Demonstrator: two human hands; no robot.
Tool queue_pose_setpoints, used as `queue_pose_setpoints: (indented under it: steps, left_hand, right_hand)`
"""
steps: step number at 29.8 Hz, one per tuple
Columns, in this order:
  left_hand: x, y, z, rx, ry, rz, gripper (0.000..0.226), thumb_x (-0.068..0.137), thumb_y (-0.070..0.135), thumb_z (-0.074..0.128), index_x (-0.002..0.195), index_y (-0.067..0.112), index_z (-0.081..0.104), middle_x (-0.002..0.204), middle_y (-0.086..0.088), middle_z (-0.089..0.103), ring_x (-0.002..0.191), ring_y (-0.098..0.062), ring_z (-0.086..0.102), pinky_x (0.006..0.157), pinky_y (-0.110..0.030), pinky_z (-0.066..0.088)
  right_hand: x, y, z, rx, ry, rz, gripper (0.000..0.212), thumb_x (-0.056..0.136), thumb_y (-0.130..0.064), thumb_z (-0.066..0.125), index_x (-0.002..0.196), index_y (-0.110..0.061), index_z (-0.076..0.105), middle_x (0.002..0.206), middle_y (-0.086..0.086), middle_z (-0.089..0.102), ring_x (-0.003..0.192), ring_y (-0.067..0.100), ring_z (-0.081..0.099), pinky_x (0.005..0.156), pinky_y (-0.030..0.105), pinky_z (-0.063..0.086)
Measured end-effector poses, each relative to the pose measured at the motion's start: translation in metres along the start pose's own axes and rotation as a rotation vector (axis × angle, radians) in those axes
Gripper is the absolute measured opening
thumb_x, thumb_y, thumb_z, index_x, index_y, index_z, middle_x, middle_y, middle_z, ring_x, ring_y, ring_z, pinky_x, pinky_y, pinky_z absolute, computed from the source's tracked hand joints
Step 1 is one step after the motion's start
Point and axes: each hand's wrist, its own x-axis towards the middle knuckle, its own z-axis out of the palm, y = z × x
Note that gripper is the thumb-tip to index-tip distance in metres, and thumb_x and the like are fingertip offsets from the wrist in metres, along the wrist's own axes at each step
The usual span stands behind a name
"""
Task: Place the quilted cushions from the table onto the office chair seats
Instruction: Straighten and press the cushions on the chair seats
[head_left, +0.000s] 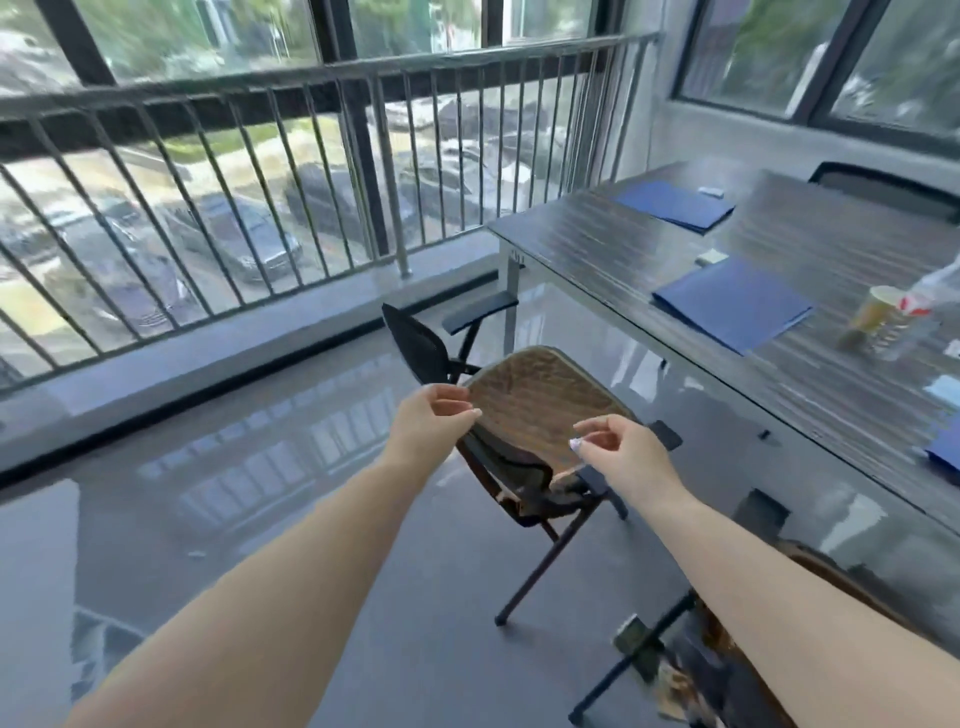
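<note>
A: What's on the table (649, 249) at two o'clock?

B: Blue folders and a cup; I see no cushion left on it.

A: And the office chair (524, 467)?

B: Dead centre, with a brown quilted cushion (540, 400) lying flat on its seat. That one looks placed. Another brown edge shows at five o'clock, possibly a second chair done.

A: The hands?

B: Left hand (431, 415) at the cushion's ten o'clock edge, right hand (618, 452) at its five o'clock edge, both loosely curled, fingers apart, gripping nothing.

you're in an office meeting room: a long table (649, 244) with blue folders (732, 304), office chairs (519, 441), big windows (208, 36).
</note>
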Motion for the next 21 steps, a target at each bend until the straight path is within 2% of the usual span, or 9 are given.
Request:
queue_pose_setpoints:
  steps: [3, 8, 12, 15, 19, 21]
  left_hand:
    - [0.019, 0.001, -0.029, -0.003, -0.003, 0.019, 0.02, 0.085, 0.015, 0.07, 0.103, 0.017, 0.062, 0.089, 0.004, 0.066, 0.075, -0.001, 0.058, 0.057, -0.01, 0.041]
    - [0.062, -0.005, -0.056, 0.006, -0.046, 0.019, 0.024, 0.086, 0.016, 0.068, 0.109, 0.015, 0.062, 0.088, 0.008, 0.065, 0.076, 0.001, 0.058, 0.054, -0.006, 0.042]
    - [0.108, -0.007, -0.061, 0.024, -0.067, 0.012, 0.029, 0.085, 0.018, 0.069, 0.113, 0.015, 0.063, 0.093, 0.006, 0.068, 0.08, 0.001, 0.06, 0.061, -0.01, 0.04]
    - [0.16, -0.007, -0.056, 0.046, -0.094, 0.001, 0.027, 0.085, 0.019, 0.069, 0.112, 0.018, 0.063, 0.093, 0.008, 0.068, 0.079, 0.002, 0.059, 0.059, -0.009, 0.04]
    - [0.241, -0.002, -0.041, 0.047, -0.063, -0.033, 0.029, 0.084, 0.02, 0.07, 0.111, 0.018, 0.064, 0.092, 0.011, 0.068, 0.08, 0.002, 0.059, 0.061, -0.013, 0.04]
    - [0.295, 0.003, -0.02, 0.099, -0.126, -0.08, 0.03, 0.083, 0.02, 0.07, 0.112, 0.019, 0.063, 0.098, 0.007, 0.069, 0.084, -0.001, 0.061, 0.063, -0.013, 0.04]
  right_hand:
    - [0.014, -0.018, 0.021, -0.027, 0.015, -0.002, 0.011, 0.085, -0.027, 0.068, 0.094, -0.024, 0.066, 0.086, -0.01, 0.067, 0.089, 0.014, 0.063, 0.076, 0.029, 0.049]
    - [0.046, -0.03, 0.043, -0.051, 0.021, 0.021, 0.011, 0.085, -0.026, 0.068, 0.096, -0.025, 0.066, 0.088, -0.008, 0.068, 0.088, 0.011, 0.062, 0.055, 0.011, 0.041]
    - [0.087, -0.027, 0.054, -0.038, 0.039, 0.07, 0.01, 0.085, -0.028, 0.068, 0.095, -0.028, 0.065, 0.087, -0.01, 0.068, 0.088, 0.008, 0.062, 0.065, 0.02, 0.044]
    - [0.13, -0.017, 0.067, -0.018, 0.058, 0.12, 0.009, 0.083, -0.028, 0.069, 0.092, -0.029, 0.066, 0.086, -0.011, 0.068, 0.089, 0.009, 0.062, 0.074, 0.027, 0.048]
    - [0.199, -0.007, 0.072, 0.011, 0.081, 0.175, 0.008, 0.082, -0.029, 0.07, 0.09, -0.03, 0.066, 0.085, -0.012, 0.068, 0.088, 0.008, 0.062, 0.064, 0.02, 0.043]
    - [0.243, 0.007, 0.069, 0.007, 0.105, 0.261, 0.009, 0.082, -0.03, 0.07, 0.091, -0.03, 0.066, 0.085, -0.012, 0.068, 0.088, 0.009, 0.062, 0.063, 0.019, 0.041]
